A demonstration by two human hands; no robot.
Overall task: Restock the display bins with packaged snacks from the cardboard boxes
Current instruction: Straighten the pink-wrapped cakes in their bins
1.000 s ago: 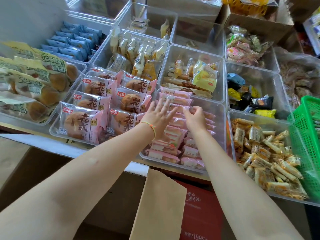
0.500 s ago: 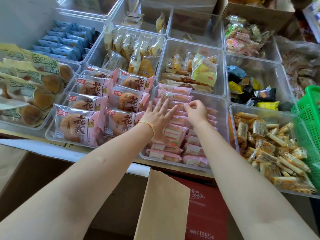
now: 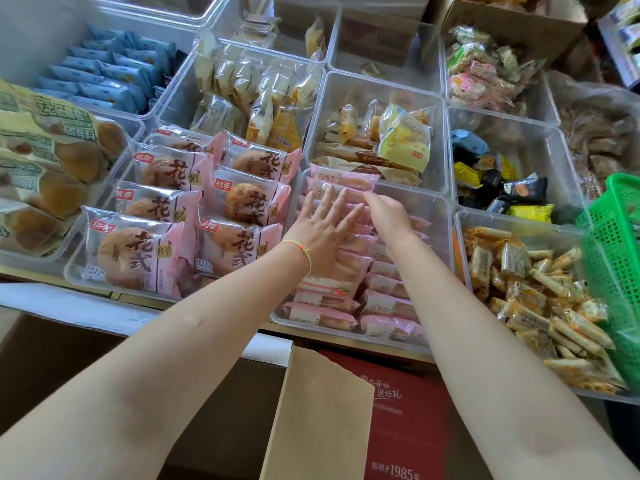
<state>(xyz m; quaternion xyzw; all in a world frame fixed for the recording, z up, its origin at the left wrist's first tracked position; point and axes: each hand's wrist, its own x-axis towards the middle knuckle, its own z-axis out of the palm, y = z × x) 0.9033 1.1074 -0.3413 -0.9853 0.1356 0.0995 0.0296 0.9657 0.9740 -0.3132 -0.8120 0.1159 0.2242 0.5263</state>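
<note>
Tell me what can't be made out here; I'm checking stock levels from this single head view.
- Pink snack packets under the left hand and right hand: covered, so uncountable.
- Right hand's fingertips: curled away from view, grip unclear.
- Cardboard box contents: flap and arms block the inside.
- Green basket: cut off by the right edge.
- Top row of bins: cropped by the top edge.

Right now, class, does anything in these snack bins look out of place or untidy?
Yes: the bin of dark and yellow packets is jumbled, with one blue packet on top. The pink packets under both hands lie in neat rows.
</note>
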